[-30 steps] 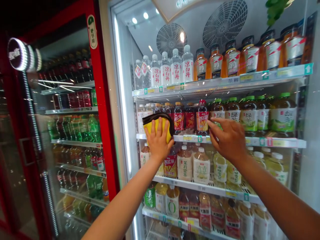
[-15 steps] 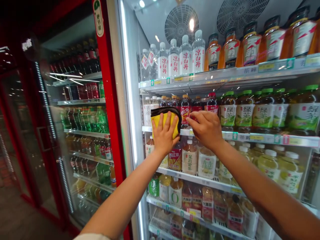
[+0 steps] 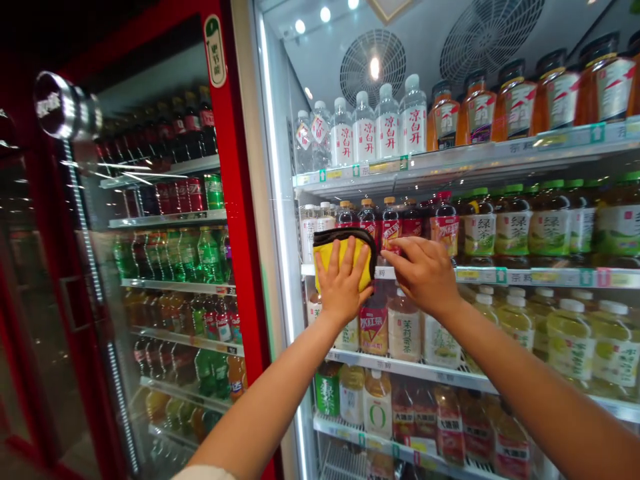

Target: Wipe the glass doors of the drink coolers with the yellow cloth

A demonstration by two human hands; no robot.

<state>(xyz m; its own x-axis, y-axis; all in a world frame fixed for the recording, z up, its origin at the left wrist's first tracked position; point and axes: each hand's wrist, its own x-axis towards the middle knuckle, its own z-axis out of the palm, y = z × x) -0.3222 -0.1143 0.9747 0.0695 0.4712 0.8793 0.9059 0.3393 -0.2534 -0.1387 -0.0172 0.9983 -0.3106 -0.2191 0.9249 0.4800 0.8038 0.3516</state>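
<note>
A yellow cleaning cloth (image 3: 319, 267) with a black border lies folded beneath my left hand (image 3: 343, 283). That hand presses it flat, fingers spread, against the glass front of a lit drinks fridge. Just to the right, my right hand (image 3: 425, 273) is raised with bent fingers drawn together in a pinch. Its fingertips are close to the cloth's right edge; what they hold, if anything, is hidden. Behind the glass, red-labelled tea bottles (image 3: 391, 223) show above the hands, and a white-labelled tea bottle (image 3: 404, 328) stands below them.
Shelves of bottles fill the fridge, with clear water bottles (image 3: 387, 127) on top and green-capped tea bottles (image 3: 515, 223) to the right. A bright light strip (image 3: 273, 133) runs down its left side. Farther left stands a red-framed fridge (image 3: 225, 153) with more drinks.
The whole scene has shifted right and slightly down in the picture. Both hands and the cloth keep nearly the same place against the shelves, my right hand slightly closer to the cloth.
</note>
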